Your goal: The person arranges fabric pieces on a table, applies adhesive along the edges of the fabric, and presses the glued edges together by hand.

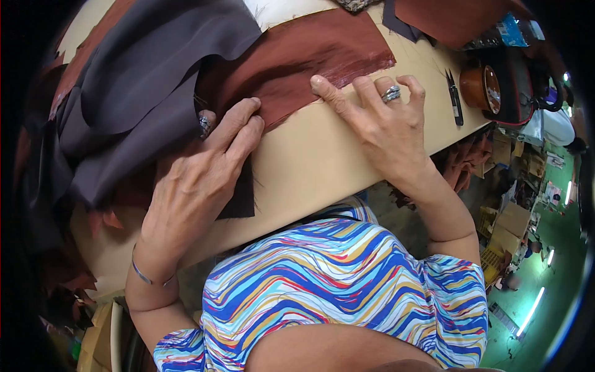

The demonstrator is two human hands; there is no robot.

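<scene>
A reddish-brown cloth lies on the tan tabletop, its frayed lower edge running between my hands. Over its left part is a heap of dark grey cloth. My left hand rests at the border of the two cloths, index and middle fingers stretched onto the brown one, other fingers partly hidden by the grey. With its index fingertip, my right hand touches the brown cloth's lower edge; the other fingers are bent and apart, a ring on one of them.
Small black snips lie at the right, beside a brown round container and a dark bag. More brown cloth is at the upper right. Cardboard boxes stand below, past the table edge.
</scene>
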